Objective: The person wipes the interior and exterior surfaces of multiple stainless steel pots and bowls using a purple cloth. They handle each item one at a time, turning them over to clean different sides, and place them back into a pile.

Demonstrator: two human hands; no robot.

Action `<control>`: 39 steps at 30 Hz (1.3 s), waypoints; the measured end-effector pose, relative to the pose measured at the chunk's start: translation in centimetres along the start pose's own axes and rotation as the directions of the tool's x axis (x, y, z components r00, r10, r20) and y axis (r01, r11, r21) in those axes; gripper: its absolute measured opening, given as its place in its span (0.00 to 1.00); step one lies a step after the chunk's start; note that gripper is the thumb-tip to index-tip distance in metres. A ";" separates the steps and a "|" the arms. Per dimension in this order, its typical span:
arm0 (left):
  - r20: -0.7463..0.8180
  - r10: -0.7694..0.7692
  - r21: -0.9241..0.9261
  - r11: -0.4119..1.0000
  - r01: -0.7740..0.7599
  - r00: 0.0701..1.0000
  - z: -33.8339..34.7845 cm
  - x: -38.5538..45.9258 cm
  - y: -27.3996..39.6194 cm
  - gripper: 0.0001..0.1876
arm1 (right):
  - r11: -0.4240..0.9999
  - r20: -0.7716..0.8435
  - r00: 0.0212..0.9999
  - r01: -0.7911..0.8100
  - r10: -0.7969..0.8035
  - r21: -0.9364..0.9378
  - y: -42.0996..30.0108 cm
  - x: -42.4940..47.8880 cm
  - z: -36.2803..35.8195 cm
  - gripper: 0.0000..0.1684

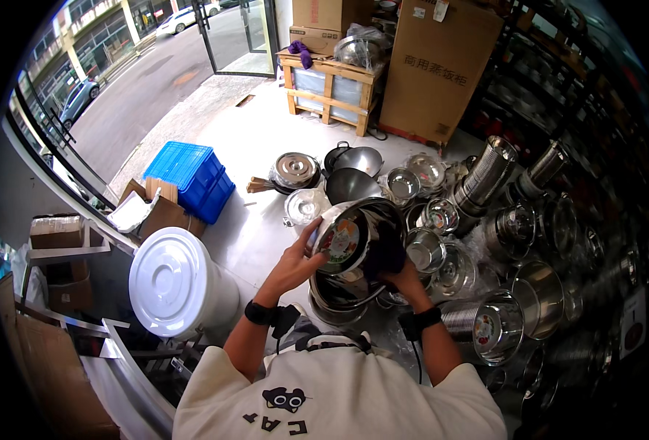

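Note:
A shiny stainless steel basin (377,213) with a colourful round sticker (342,242) inside is tilted up before me. My left hand (297,263) grips its left rim, fingers outside and thumb towards the sticker. My right hand (407,279) is at the basin's lower right, with a dark purple cloth (386,256) bunched in it against the metal; its fingers are mostly hidden by the cloth. Beneath, another steel basin (338,291) stands near my feet. Dark woks (352,186) lie just beyond the raised basin.
Stacked steel basins and pots (481,179) crowd the floor at right. A lidded white plastic bin (167,283) and a blue crate (192,179) stand at left. Beyond are a wooden crate (328,88), a tall cardboard box (440,66) and an open glass door (242,38); dark shelving lines the right.

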State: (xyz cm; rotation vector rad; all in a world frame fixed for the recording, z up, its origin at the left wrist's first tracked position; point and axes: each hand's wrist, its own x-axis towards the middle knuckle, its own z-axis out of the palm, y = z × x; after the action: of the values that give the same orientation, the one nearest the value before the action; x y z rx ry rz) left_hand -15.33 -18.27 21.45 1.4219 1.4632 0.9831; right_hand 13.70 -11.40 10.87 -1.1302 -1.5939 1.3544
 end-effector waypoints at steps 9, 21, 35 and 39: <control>0.219 -0.089 0.255 0.966 0.031 0.972 0.4 -1.4 2.6 0.42 | 0.689 0.054 0.881 0.405 -0.470 -0.601 -8.1 3.8 0.0 0.21; 0.161 -0.205 0.362 0.922 0.135 0.966 0.8 -1.8 2.4 0.40 | 0.369 0.311 0.698 0.641 -0.645 -0.673 -11.1 3.6 3.5 0.12; -0.165 -0.006 -0.324 0.945 -0.049 0.986 -0.6 0.0 -1.0 0.37 | 0.703 0.117 0.946 -0.303 0.301 0.643 0.2 -0.2 2.9 0.24; -0.037 0.046 -0.152 0.987 -0.051 0.998 -0.9 -0.3 -1.2 0.39 | 0.863 -0.041 0.955 -0.247 0.295 0.441 2.5 1.6 1.0 0.25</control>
State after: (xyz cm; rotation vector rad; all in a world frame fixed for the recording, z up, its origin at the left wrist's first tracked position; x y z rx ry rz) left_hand -16.57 -18.58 20.65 1.3407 1.3520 1.1300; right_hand 12.66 -10.09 8.21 -1.1519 -1.0063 1.6963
